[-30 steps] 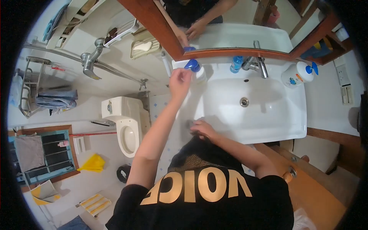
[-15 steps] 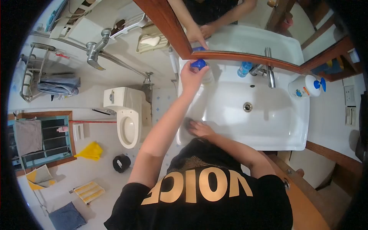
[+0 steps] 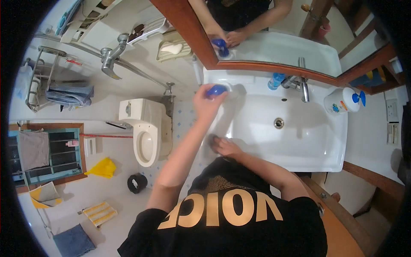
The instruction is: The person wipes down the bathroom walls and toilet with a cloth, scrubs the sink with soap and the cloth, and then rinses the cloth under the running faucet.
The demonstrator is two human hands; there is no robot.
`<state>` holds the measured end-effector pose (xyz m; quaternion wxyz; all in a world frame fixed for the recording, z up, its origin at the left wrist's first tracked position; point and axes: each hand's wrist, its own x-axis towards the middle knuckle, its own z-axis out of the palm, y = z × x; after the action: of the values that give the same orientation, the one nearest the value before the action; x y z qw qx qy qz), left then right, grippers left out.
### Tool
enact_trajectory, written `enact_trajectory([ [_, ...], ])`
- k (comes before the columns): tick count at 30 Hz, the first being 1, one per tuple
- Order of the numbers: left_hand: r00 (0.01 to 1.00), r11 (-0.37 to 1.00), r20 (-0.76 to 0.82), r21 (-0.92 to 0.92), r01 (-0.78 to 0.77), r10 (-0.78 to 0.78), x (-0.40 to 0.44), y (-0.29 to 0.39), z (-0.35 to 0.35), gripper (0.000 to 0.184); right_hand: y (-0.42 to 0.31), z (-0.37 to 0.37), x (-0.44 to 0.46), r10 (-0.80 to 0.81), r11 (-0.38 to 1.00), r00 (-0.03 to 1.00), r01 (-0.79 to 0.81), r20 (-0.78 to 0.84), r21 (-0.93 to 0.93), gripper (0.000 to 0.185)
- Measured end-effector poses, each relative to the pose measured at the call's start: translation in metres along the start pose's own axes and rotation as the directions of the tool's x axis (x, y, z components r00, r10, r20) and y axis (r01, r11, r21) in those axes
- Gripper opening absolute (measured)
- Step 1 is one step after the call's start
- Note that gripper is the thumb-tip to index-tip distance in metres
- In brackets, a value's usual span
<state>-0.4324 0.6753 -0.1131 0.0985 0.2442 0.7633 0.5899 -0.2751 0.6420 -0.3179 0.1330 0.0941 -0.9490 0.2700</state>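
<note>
My left hand [image 3: 206,105] is closed around a bottle with a blue top [image 3: 216,91] and a pale body. It is over the left rim of the white sink [image 3: 257,145]. My right hand [image 3: 227,147] rests low at the sink's front left corner. Under its fingertips is a small dark grey thing [image 3: 212,139], mostly covered, whose kind I cannot make out. The mirror [image 3: 274,47] reflects both hands and the blue top.
A chrome tap [image 3: 304,91] stands at the sink's back, beside a small blue bottle [image 3: 276,80]. A white pump bottle [image 3: 340,101] sits on the right rim. To the left are a toilet [image 3: 146,141] and a black bin [image 3: 137,183].
My left hand has come back toward me with the blue-topped bottle, away from the mirror, and the bottle has turned. My right hand stays at the sink's front left corner.
</note>
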Motion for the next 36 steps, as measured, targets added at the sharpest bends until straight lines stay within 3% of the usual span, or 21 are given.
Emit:
enact_trajectory([
  [4, 0.999, 0.999, -0.043, 0.043, -0.011, 0.013, -0.024, 0.029, -0.045, 0.030, 0.016, 0.000, 0.004, -0.061, 0.998, 0.998, 0.061, 0.006, -0.019, 0.035],
  [6, 0.999, 1.000, -0.033, -0.010, 0.000, 0.000, -0.037, 0.048, -0.070, 0.030, 0.038, -0.005, 0.018, -0.008, 0.994, 0.999, 0.012, 0.036, -0.111, 0.039],
  [8, 0.998, 0.998, -0.028, 0.032, 0.057, -0.056, -0.050, 0.065, -0.090, 0.030, 0.066, -0.012, 0.044, 0.195, 0.980, 0.950, -0.181, 0.246, -0.078, 0.037],
  [10, 0.994, 0.991, -0.022, 0.074, 0.108, -0.107, -0.063, 0.078, -0.104, 0.030, 0.086, -0.034, 0.067, 0.146, 0.923, 0.984, -0.173, -0.104, -0.344, 0.040],
  [12, 0.975, 0.961, -0.024, 0.170, 0.220, -0.219, -0.075, 0.085, -0.112, 0.030, 0.108, -0.037, 0.101, 0.310, 0.821, 0.946, -0.316, -0.093, -0.476, 0.043],
  [13, 0.976, 0.960, -0.024, 0.179, 0.216, -0.215, -0.081, 0.086, -0.115, 0.031, 0.117, -0.041, 0.114, 0.319, 0.817, 0.943, -0.327, -0.099, -0.475, 0.043],
  [15, 0.976, 0.960, -0.021, 0.175, 0.217, -0.216, -0.091, 0.087, -0.121, 0.030, 0.133, -0.049, 0.130, 0.359, 0.672, 0.907, -0.414, -0.220, -0.614, 0.044],
  [18, 0.967, 0.956, -0.037, 0.146, 0.254, -0.251, -0.097, 0.091, -0.130, 0.030, 0.144, -0.058, 0.135, 0.415, 0.639, 0.904, -0.373, -0.107, -0.673, 0.047],
  [21, 0.973, 0.963, -0.035, 0.144, 0.229, -0.226, -0.096, 0.084, -0.133, 0.030, 0.156, -0.069, 0.113, 0.534, 0.650, 0.841, -0.473, -0.086, -0.595, 0.046],
  [26, 0.988, 0.983, 0.000, 0.102, 0.156, -0.157, -0.080, 0.062, -0.112, 0.031, 0.177, -0.095, 0.055, 0.544, 0.543, 0.819, -0.510, -0.184, -0.667, 0.042],
  [31, 0.973, 0.974, 0.053, 0.052, 0.222, -0.224, -0.042, 0.039, -0.084, 0.030, 0.187, -0.110, 0.021, 0.510, 0.481, 0.808, -0.553, -0.297, -0.680, 0.030],
  [35, 0.989, 0.989, 0.057, 0.058, 0.135, -0.139, -0.013, 0.025, -0.057, 0.029, 0.185, -0.111, 0.020, 0.510, 0.546, 0.797, -0.591, -0.324, -0.594, 0.029],
  [36, 0.990, 0.992, 0.076, 0.049, 0.113, -0.117, -0.007, 0.022, -0.050, 0.030, 0.182, -0.109, 0.024, 0.557, 0.579, 0.760, -0.644, -0.334, -0.499, 0.029],
])
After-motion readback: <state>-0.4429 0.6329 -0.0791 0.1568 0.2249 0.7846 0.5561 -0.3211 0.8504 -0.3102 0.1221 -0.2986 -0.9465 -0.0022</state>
